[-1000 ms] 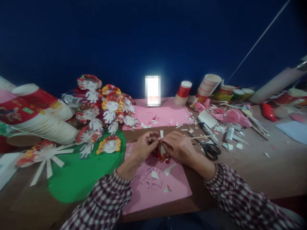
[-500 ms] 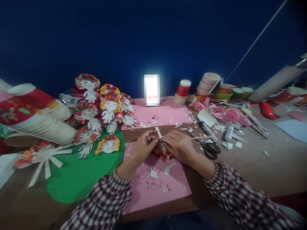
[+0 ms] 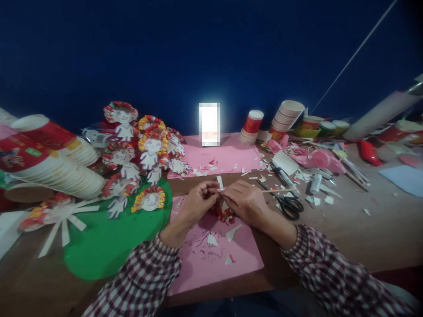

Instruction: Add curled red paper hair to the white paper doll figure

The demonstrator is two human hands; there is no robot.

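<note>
My left hand and my right hand meet over a pink sheet, fingertips pinched together on a paper-cup cutout. Its red and yellow curled edge hangs below my fingers. From between the fingertips a white paper strip points up. A thin wooden stick runs out to the right from my right hand; its other end is hidden by the fingers. Left of my hands, finished cutouts with drawn figures and curled rims, one a small figure, lie on a green sheet.
Black-handled scissors, a marker and a small white tube lie to the right among paper scraps. Stacked paper cups lean at the left; another cup stack stands at the back. A lit, blurred screen is behind.
My hands stay nearly in place, with small finger movements. The cutout has turned slightly under my fingertips, and the white strip has shifted a little to the right.
</note>
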